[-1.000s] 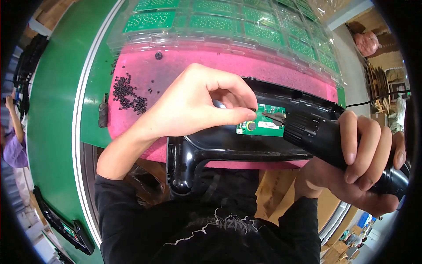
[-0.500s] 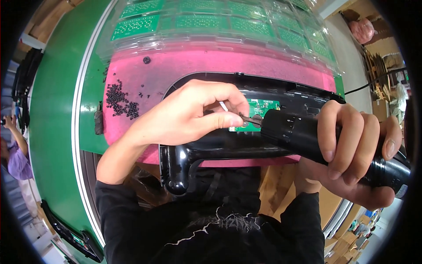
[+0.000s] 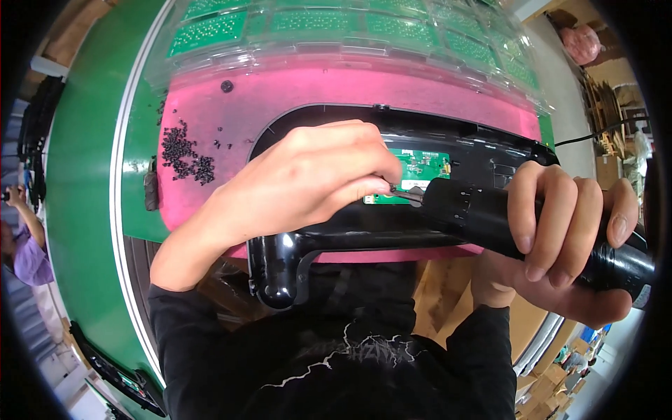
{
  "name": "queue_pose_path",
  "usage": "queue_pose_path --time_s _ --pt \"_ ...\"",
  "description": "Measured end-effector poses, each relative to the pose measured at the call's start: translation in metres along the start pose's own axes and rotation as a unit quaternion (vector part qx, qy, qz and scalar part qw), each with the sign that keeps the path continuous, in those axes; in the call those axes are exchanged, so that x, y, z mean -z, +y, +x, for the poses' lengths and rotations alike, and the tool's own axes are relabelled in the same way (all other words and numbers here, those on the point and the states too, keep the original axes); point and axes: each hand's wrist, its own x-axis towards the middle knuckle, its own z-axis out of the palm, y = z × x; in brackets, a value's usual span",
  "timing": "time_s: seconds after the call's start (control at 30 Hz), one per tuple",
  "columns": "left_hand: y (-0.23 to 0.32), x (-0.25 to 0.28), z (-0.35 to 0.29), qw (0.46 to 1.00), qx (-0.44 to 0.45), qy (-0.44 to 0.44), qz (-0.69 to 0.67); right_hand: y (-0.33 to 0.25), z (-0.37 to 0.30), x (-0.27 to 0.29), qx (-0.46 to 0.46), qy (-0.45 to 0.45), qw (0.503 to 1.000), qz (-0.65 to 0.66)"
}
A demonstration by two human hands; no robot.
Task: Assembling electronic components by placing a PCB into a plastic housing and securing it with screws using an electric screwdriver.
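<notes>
My right hand [image 3: 560, 231] wraps around a black electric screwdriver [image 3: 476, 206], which lies nearly level with its bit pointing left. At the bit's tip, my left hand [image 3: 329, 168] is closed in a pinch of thumb and forefinger. Whatever small dark piece sits between those fingertips is too hidden to name. Beneath both hands rests a black plastic housing [image 3: 364, 241], its hollow side up. Inside it is a green circuit board [image 3: 420, 165], partly covered by my left hand and the screwdriver.
A pink mat [image 3: 280, 91] covers the green table [image 3: 84, 154]. Small black screws [image 3: 183, 155] lie heaped at its left, beside a dark stubby object [image 3: 151, 185]. Clear trays of green boards [image 3: 308, 21] stand at the back. Another person [image 3: 31, 245] is at far left.
The view has shifted slightly. My left fingers have curled further in, and a white item seen between them is no longer visible. The screwdriver remains in my right hand, near the same spot.
</notes>
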Motion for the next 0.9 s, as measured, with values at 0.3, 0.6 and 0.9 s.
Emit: queue_pose_path --time_s 0.3,0.6,0.9 --pt "0.001 0.005 -0.005 1.000 0.013 -0.017 0.007 0.000 -0.005 0.008 0.014 -0.055 0.998 -0.025" --pt "0.002 0.000 -0.002 0.998 0.052 -0.037 -0.002 0.005 -0.002 0.001 0.035 -0.009 0.999 -0.015" --pt "-0.005 -0.003 -0.006 0.998 -0.008 -0.019 0.051 0.008 -0.002 -0.003 -0.003 0.002 0.999 -0.044"
